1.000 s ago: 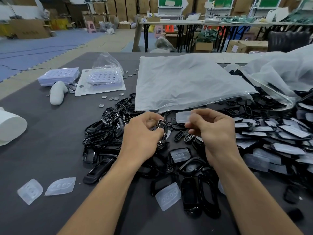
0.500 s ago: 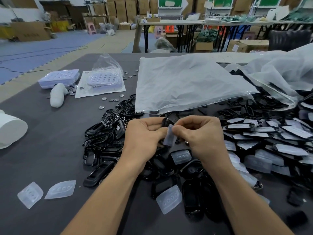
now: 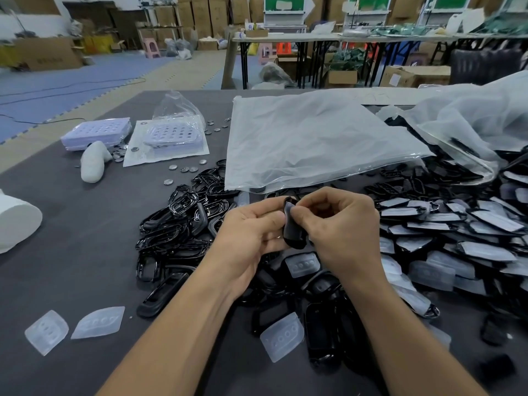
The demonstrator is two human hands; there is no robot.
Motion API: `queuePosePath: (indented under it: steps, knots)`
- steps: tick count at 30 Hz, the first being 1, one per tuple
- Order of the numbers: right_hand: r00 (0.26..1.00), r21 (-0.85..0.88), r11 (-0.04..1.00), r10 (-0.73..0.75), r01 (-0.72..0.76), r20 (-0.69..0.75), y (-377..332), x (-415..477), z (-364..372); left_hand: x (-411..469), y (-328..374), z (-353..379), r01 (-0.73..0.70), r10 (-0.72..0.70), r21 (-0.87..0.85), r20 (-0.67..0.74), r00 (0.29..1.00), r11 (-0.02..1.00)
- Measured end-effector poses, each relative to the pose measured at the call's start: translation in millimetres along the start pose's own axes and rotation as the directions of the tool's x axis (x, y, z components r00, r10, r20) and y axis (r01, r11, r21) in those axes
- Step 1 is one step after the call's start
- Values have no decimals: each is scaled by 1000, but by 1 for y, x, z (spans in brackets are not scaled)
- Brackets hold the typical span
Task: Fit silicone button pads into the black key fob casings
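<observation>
Held item: one black casing (image 3: 293,234), raised above the bench (image 3: 71,252) between both hands.

Left hand (image 3: 251,232): fingers curled round the casing's left edge, gripping it.

Right hand (image 3: 343,227): thumb and forefinger pinch a pale pad (image 3: 288,210) against the casing's upper end. Whether the pad is fully seated cannot be told, as the fingers cover it.

Loose pads, at least four:
- two side by side (image 3: 47,331) (image 3: 98,322), left of the left forearm
- one between the forearms (image 3: 283,337)
- one just below the hands (image 3: 303,264)

Piles, two, neither countable:
- bare casings (image 3: 177,224), left of the hands
- casings with pale pads showing (image 3: 457,224), right of the hands

Containers:
- two lilac trays (image 3: 97,132) (image 3: 174,137), beyond and left of the hands. Their wells are too small to judge for contents.
- two plastic bags. One (image 3: 314,144) lies flat just beyond the hands, nothing visible inside. The other (image 3: 471,124), beyond and right, shows black parts through its wall near the mouth.

Coin cells (image 3: 185,168) lie scattered between the trays and the left pile.
</observation>
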State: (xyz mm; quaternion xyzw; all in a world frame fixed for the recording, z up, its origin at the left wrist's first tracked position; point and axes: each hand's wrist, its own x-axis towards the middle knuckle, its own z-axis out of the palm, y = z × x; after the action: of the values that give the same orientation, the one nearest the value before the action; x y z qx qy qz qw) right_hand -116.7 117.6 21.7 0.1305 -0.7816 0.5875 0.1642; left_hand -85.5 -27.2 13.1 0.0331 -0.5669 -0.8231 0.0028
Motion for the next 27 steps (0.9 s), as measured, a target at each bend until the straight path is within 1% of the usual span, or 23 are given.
queuePosePath:
  steps: [2,4,6,8,10,12,14,16,18,22,27]
  knots:
    - [1000,-36,999,-15,15,10,0,1,-1,0,-1,-1,5,-5,-20,-10,1000,1000]
    - [999,-77,997,-29,31,25,1,1,-1,-1,-2,-1,5,-5,-3,-14,1000,1000]
    - [999,-113,993,-39,38,-1,2,0,0,-1,-3,-3,-7,7,25,-26,1000,1000]
    - [999,-125,992,-21,16,-40,3,-1,2,0,-3,-5,-18,20,43,-41,999,999]
    - [996,-38,996,83,-84,-17,7,-2,5,1,-3,-4,-26,29,46,-65,997,999]
    - [975,96,972,205,-213,82,9,-1,6,1,-3,-1,-21,22,5,-92,996,1000]
    - [949,178,941,256,-288,186,9,-1,6,2,-4,1,-26,20,-35,-158,987,999]
    - [933,217,925,255,-312,254,7,-1,5,4,-5,1,-48,32,-64,-235,971,997]
    - [927,185,934,249,-306,281,6,-2,6,5,-5,0,-62,43,-60,-287,957,996]
    - [929,88,949,272,-301,250,9,-4,10,4,-6,2,-54,61,34,-280,958,998]
    - [926,17,961,260,-275,275,10,-5,13,4,-4,2,-64,118,180,-307,944,982]
